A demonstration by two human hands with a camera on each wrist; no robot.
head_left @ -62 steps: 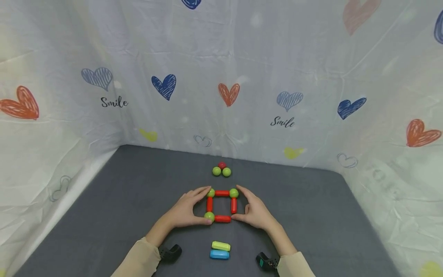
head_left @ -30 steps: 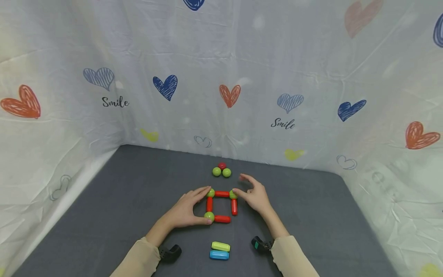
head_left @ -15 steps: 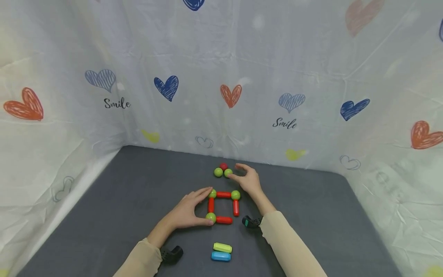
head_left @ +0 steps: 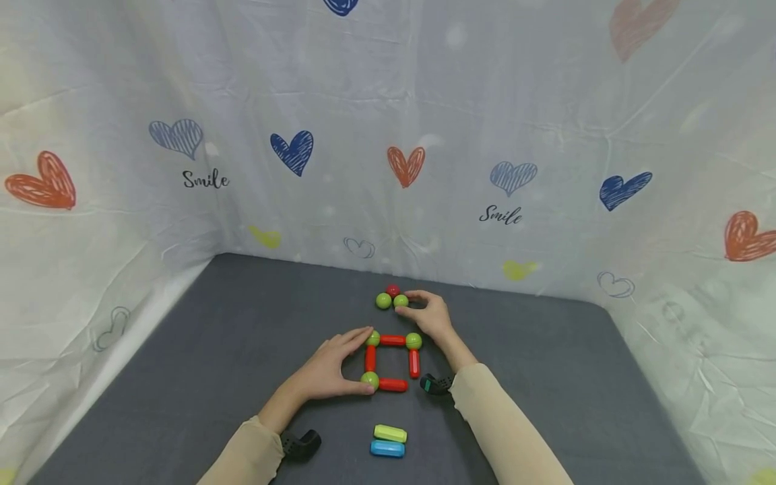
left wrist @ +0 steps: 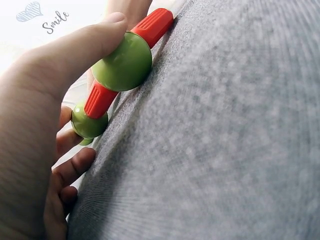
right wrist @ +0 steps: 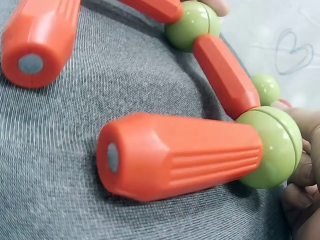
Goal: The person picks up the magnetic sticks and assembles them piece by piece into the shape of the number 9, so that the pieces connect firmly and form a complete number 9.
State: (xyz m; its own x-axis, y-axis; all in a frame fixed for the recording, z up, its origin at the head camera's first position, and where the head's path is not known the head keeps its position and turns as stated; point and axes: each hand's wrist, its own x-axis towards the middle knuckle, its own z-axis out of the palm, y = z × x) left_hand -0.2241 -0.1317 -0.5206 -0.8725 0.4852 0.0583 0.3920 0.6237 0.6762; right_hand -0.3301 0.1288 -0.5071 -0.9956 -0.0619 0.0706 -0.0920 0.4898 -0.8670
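Pinched between the right hand's (head_left: 438, 319) thumb and fingertips is a glossy lime-green ball (head_left: 401, 301) near the back of the dark grey cloth (head_left: 291, 289). The left hand (head_left: 326, 368) holds an incomplete square of ribbed red rods and green balls (head_left: 370, 360) by its left corners. Two rods run left-right, two near-far; at the near-right corner, one free end points right, the other toward the person. Black script on the white curtain (head_left: 455, 94) reads "Smile" twice.

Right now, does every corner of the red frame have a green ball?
No: no ball sits where the near red rod and right red rod converge.
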